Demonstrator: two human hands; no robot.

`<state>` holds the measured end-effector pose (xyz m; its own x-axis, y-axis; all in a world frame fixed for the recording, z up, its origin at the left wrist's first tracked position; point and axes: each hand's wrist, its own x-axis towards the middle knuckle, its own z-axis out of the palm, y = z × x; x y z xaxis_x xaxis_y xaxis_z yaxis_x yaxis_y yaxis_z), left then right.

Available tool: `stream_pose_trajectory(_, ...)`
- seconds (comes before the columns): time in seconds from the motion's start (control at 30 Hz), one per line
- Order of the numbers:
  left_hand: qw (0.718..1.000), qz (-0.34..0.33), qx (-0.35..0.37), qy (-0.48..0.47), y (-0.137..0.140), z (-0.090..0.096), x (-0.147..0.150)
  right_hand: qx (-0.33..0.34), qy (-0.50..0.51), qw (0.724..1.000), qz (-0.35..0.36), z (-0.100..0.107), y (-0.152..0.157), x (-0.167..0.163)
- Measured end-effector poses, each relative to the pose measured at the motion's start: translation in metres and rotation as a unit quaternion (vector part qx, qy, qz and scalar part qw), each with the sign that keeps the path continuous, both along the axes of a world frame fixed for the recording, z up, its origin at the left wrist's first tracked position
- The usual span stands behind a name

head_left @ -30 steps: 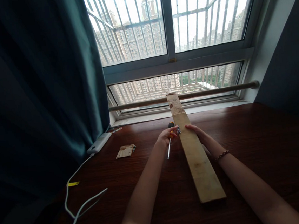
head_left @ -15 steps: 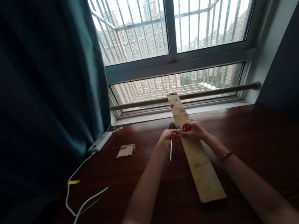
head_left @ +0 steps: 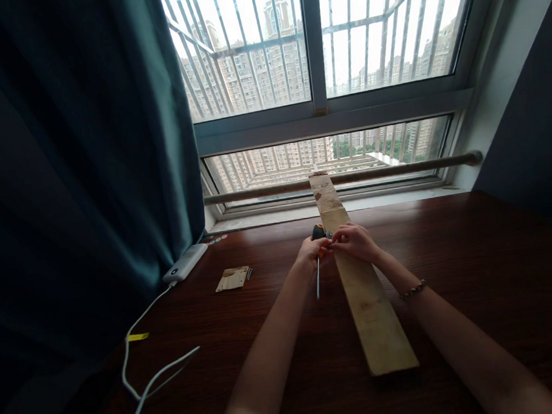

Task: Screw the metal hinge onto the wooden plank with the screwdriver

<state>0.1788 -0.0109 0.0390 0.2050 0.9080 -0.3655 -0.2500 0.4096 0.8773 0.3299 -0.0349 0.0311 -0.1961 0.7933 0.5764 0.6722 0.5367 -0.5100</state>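
Note:
My left hand is closed around a screwdriver with a black and orange handle, its thin metal shaft pointing back toward me. The thumb and finger of that hand also reach to a small metal piece, mostly hidden by fingers. From the other side, my right hand pinches at the same spot; what lies between its fingertips is too small to tell. Both hands are over the middle of a long wooden board, which lies lengthwise on the dark wooden table.
A small thin wooden piece with a few screws beside it lies on the left. Beyond are a white power strip, its white cable and a blue curtain. A rail crosses the window behind the board.
My fingertips have drawn closer together, covering more of the small metal piece. The right hand has shifted slightly left, and the screwdriver's shaft has swung a little right.

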Motion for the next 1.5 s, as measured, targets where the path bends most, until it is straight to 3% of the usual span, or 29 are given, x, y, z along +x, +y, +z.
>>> stream_pose_trajectory(0.1,1.0,0.0,0.008,0.005,0.0,0.0,0.0,0.002,0.007,1.0,0.007,0.0,0.001,0.0)
stream_pose_trajectory(0.2,1.0,-0.002,0.015,0.009,0.0,0.0,0.0,-0.012,0.078,0.996,0.03,0.005,0.002,0.0)
stream_pose_trajectory(0.33,1.0,0.0,0.025,0.009,0.0,0.0,0.0,-0.032,0.236,0.969,0.065,0.016,0.003,-0.002)
stream_pose_trajectory(0.43,0.999,0.009,0.035,0.001,0.0,-0.001,0.0,-0.071,0.3,0.95,0.047,0.016,0.004,-0.004)
stream_pose_trajectory(0.6,0.999,0.009,0.035,-0.023,0.001,-0.004,0.001,-0.065,0.209,0.972,-0.08,0.003,0.008,-0.01)
stream_pose_trajectory(0.77,0.999,0.01,0.021,-0.041,0.005,-0.007,0.001,-0.072,0.179,0.973,-0.129,-0.002,0.012,-0.016)
stream_pose_trajectory(1.27,0.999,0.035,0.0,-0.027,0.001,-0.005,0.004,-0.086,0.121,0.975,-0.166,-0.003,0.017,-0.021)
stream_pose_trajectory(1.5,0.999,0.032,-0.002,-0.028,0.001,-0.004,0.004,-0.111,0.159,0.967,-0.167,-0.007,0.021,-0.022)
